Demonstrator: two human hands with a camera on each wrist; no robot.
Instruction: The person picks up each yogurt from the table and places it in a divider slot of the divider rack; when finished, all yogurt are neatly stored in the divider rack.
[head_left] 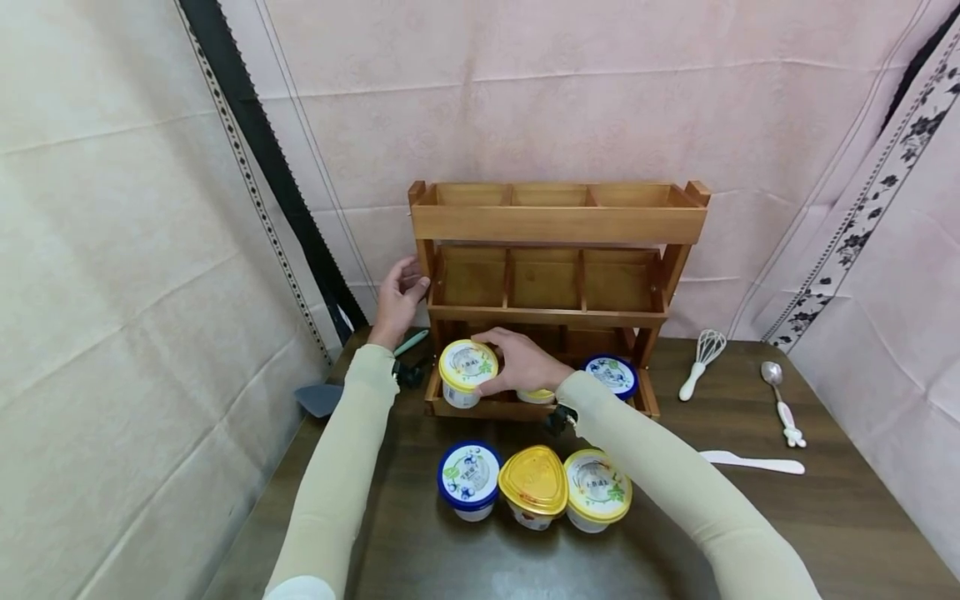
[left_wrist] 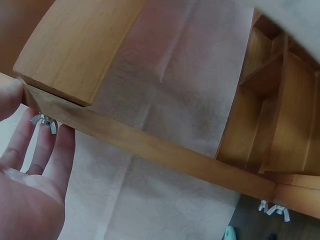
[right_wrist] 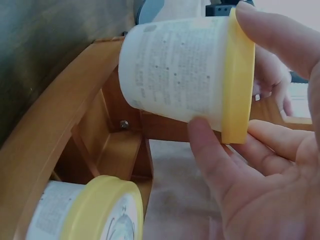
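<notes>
My left hand (head_left: 399, 304) grips the left upright of the tiered wooden rack (head_left: 558, 225); in the left wrist view the thumb lies on one side of the wooden bar and the fingers (left_wrist: 61, 155) on the other, near a wing nut. My right hand (head_left: 534, 360) holds a white yogurt cup with a yellow lid (head_left: 467, 367) by its lid and side, above the left part of the bottom tier. Another yellow-lidded cup (right_wrist: 100, 212) sits in the middle of that tier, partly hidden by the hand in the head view. A blue-lidded cup (head_left: 612, 377) stands at its right.
In front of the rack stand a blue-lidded cup (head_left: 469, 477), a cup with a yellow rounded-triangle lid (head_left: 533, 482) and a round yellow-lidded cup (head_left: 597, 487). A whisk (head_left: 702, 364), spoon (head_left: 782, 403) and white knife (head_left: 752, 462) lie right; a grey-blue spatula (head_left: 318, 400) lies left.
</notes>
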